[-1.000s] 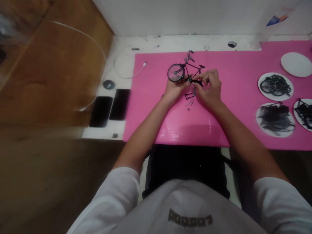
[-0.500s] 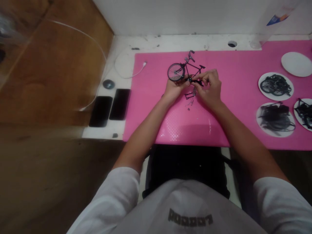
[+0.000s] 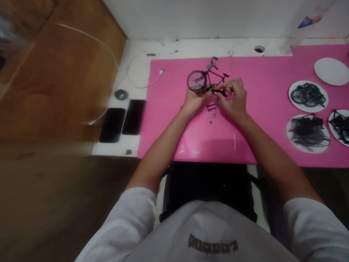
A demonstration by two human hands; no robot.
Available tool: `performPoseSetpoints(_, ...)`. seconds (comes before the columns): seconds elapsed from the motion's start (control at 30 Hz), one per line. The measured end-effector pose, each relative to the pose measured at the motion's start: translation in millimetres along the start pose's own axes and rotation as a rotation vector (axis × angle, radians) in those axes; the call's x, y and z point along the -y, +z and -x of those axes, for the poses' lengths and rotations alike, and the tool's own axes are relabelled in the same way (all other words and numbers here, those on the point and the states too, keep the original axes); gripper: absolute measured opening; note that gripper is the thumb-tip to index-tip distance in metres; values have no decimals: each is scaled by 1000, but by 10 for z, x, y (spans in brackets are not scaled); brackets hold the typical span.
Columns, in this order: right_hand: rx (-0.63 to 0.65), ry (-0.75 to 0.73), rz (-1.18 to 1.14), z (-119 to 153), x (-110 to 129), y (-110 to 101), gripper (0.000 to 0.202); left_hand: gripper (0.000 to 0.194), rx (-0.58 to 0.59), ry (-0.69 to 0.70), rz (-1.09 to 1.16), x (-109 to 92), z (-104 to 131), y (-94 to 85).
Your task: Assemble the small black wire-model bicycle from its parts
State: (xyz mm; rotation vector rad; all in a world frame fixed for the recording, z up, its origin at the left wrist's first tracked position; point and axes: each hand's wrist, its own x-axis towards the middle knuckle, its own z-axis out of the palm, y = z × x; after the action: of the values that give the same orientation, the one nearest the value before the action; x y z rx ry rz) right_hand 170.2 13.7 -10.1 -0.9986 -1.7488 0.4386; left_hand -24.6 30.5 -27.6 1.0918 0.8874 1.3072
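Observation:
A small black model bicycle (image 3: 216, 75) is held over the pink mat, its handlebar up and its spoked front wheel (image 3: 196, 80) to the left. No rear wheel shows on it. My left hand (image 3: 195, 99) grips the bicycle low down, near the crank behind the front wheel. From the other side, my right hand (image 3: 233, 95) pinches the lower rear part of the frame, its fingertips close to the left ones. Exactly what each fingertip presses is too small to make out. Just below the hands, a small black frame-like part (image 3: 211, 107) and several tiny pieces lie on the mat.
White plates (image 3: 293, 105) at the right hold black bicycle parts; another plate (image 3: 331, 71) is bare. Two dark phones (image 3: 112, 124) and a round dark disc (image 3: 121, 94) lie at the left, with a white cable (image 3: 147, 86) nearby. The pink mat (image 3: 166, 127) reaches the table's front edge.

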Motion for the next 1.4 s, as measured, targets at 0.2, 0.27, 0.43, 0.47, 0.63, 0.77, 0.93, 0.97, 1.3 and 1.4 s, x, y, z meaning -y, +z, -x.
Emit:
performPoseSetpoints(0.2, -4, 9, 15, 2, 4, 15, 25, 50, 1, 7, 12, 1, -2, 4)
performPoseSetpoints(0.27, -5, 17, 26, -3, 31, 15, 25, 45, -1, 7, 24, -11, 1, 14)
performPoseSetpoints(0.43, 9, 55, 78, -14, 120, -9, 25, 38, -25, -16, 37, -56, 11, 59)
performPoseSetpoints(0.47, 4, 49, 82, -16, 129, -14, 27, 39, -32, -17, 37, -66, 13, 69)
performPoseSetpoints(0.63, -55, 30, 78, -29, 100, -16, 41, 53, -58, -5, 28, -121, 31, 115)
performPoseSetpoints(0.77, -90, 59, 42, -26, 34, 3, 40, 58, -63, -3, 11, -144, 45, 116)
performPoseSetpoints(0.93, -24, 55, 19, 1, -8, 20, 27, 61, -80, 11, -5, -96, 25, 80)
performPoseSetpoints(0.97, -12, 55, 23, 5, -8, 21, 24, 62, -82, 8, -6, -83, 18, 72)
performPoseSetpoints(1.3, -13, 37, 40, -24, -39, 18, 31, 54, -61, -1, -3, -45, -2, 52)
performPoseSetpoints(1.4, -9, 43, 37, -14, -39, 23, 29, 57, -61, -9, -8, -75, 17, 66)
